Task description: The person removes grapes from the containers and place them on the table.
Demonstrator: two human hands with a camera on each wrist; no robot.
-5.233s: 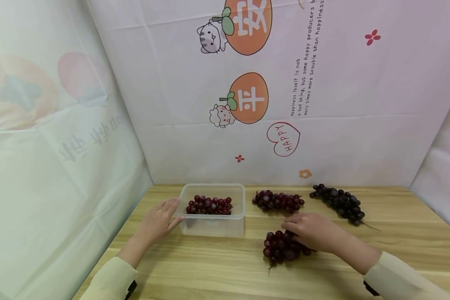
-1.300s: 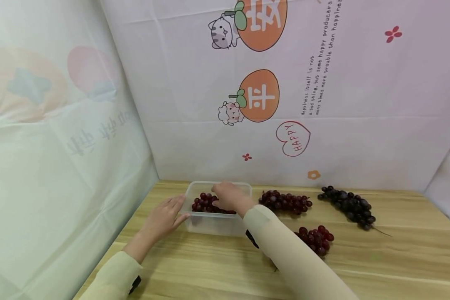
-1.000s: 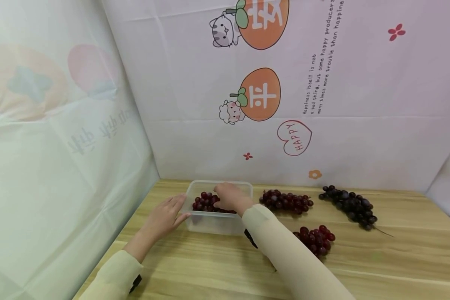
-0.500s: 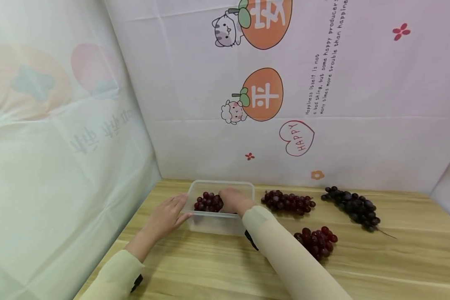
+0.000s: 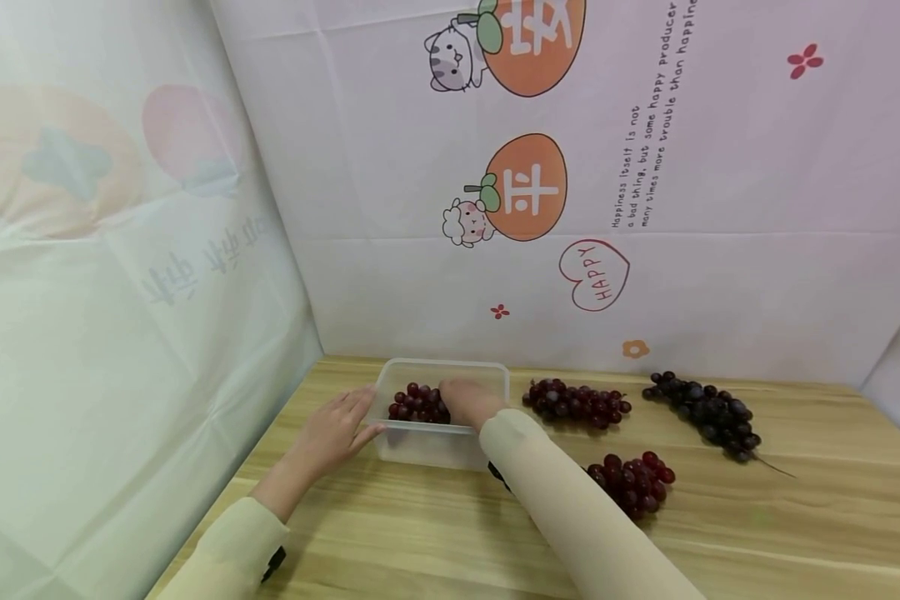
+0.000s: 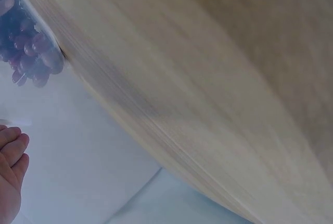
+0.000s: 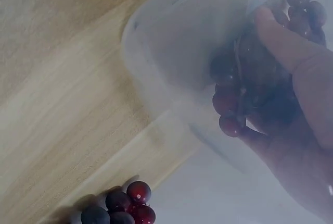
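A translucent plastic box [image 5: 427, 450] at the table's left holds a bunch of dark red grapes [image 5: 416, 403]. My right hand [image 5: 468, 402] reaches down inside the box at its right half. In the right wrist view the thumb [image 7: 278, 36] and fingers of that hand grip the grapes [image 7: 229, 104], seen hazily through the box wall. My left hand [image 5: 332, 429] rests against the box's left side, fingers extended along the rim. In the left wrist view, only part of the left hand [image 6: 11, 156] shows, below the grapes [image 6: 31, 52].
Right of the box lies a red bunch of grapes [image 5: 577, 403]. A black bunch [image 5: 705, 412] with a long stem sits farther right. Another red bunch [image 5: 633, 482] is partly hidden by the right sleeve [image 5: 570, 508]. White printed sheets [image 5: 390, 275] stand behind and left of the table.
From the front red bunch, my right hand has moved left into the box, then sunk lower among the grapes there. My left hand stays at the box's left side. The head view shifted slightly.
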